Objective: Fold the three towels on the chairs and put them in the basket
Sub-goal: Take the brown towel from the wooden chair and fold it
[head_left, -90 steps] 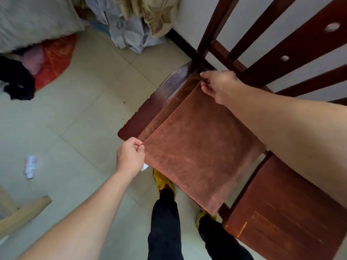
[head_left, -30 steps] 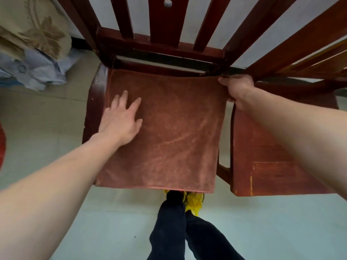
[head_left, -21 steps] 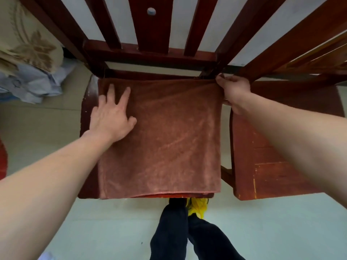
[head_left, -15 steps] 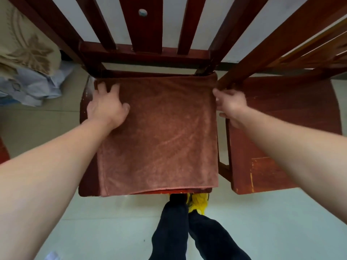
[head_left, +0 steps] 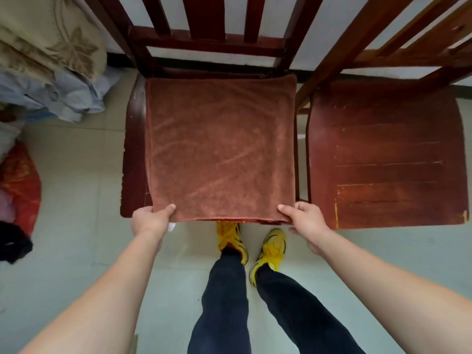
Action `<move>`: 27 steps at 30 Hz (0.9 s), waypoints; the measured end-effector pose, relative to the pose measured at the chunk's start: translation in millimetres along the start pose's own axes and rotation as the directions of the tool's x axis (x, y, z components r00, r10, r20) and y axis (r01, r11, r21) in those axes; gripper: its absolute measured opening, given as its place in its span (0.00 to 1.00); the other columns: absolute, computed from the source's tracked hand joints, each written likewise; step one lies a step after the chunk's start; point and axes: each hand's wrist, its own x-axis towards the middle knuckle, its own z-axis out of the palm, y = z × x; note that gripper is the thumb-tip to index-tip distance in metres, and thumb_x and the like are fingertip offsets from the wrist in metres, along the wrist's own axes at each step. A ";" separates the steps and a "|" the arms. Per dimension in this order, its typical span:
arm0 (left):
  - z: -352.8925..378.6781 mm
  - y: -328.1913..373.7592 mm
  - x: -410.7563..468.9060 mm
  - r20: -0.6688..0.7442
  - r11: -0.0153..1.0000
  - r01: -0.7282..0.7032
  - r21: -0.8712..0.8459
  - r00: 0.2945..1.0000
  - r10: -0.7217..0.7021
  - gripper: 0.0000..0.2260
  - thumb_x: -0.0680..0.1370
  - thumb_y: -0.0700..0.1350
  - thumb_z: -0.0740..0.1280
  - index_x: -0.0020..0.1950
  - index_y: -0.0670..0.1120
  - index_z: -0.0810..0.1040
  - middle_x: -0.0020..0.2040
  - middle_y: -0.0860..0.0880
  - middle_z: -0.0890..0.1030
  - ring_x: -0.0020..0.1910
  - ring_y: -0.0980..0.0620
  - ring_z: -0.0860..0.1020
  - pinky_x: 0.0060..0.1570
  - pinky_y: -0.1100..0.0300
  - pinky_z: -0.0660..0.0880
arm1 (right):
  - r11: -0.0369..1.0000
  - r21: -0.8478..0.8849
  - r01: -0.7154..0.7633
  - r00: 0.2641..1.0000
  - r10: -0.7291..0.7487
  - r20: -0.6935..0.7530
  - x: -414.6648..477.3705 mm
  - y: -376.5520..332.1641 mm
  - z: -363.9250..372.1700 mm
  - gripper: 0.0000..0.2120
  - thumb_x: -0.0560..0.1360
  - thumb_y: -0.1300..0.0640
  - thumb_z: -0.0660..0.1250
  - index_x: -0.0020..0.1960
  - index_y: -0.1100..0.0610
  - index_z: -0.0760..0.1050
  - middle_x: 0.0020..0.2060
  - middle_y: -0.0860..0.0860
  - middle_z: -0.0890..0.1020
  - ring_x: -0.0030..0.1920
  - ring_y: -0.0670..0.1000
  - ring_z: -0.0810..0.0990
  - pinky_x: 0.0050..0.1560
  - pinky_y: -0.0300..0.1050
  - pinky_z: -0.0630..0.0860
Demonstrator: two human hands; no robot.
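Bare forearms without sleeves, dark navy trousers (head_left: 224,302), and bright yellow sneakers with dark trim (head_left: 272,247).

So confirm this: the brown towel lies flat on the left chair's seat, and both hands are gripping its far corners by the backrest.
Not quite. In the head view the brown towel does lie flat on the left chair, but the left hand and right hand grip its near corners, at the seat's front edge, not the far ones by the backrest.
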 end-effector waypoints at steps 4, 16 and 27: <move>-11.8 3.9 2.9 0.022 0.959 0.026 -0.282 1.000 -0.021 0.06 0.67 0.41 0.73 0.34 0.46 0.76 0.36 0.47 0.79 0.38 0.46 0.79 0.38 0.54 0.77 | 0.975 0.220 -0.034 0.999 0.041 -0.030 -10.6 -10.5 1.7 0.10 0.77 0.57 0.69 0.40 0.56 0.71 0.38 0.54 0.80 0.33 0.51 0.81 0.32 0.41 0.78; -64.5 -47.2 8.1 0.178 0.946 0.127 -0.300 0.981 -0.075 0.12 0.75 0.38 0.70 0.36 0.46 0.70 0.33 0.46 0.74 0.20 0.57 0.71 0.17 0.71 0.67 | 0.870 0.431 -0.239 0.959 0.282 -0.036 -60.8 45.2 44.8 0.08 0.73 0.59 0.74 0.47 0.60 0.77 0.29 0.52 0.75 0.23 0.46 0.71 0.22 0.37 0.72; -118.7 -36.0 -11.1 0.377 0.889 0.224 -0.399 0.924 -0.064 0.07 0.75 0.40 0.70 0.50 0.44 0.75 0.45 0.46 0.82 0.38 0.49 0.80 0.32 0.60 0.75 | 0.826 0.562 -0.039 0.946 0.211 -0.245 -111.7 28.2 50.8 0.13 0.75 0.59 0.71 0.58 0.59 0.75 0.37 0.56 0.81 0.25 0.46 0.76 0.22 0.36 0.72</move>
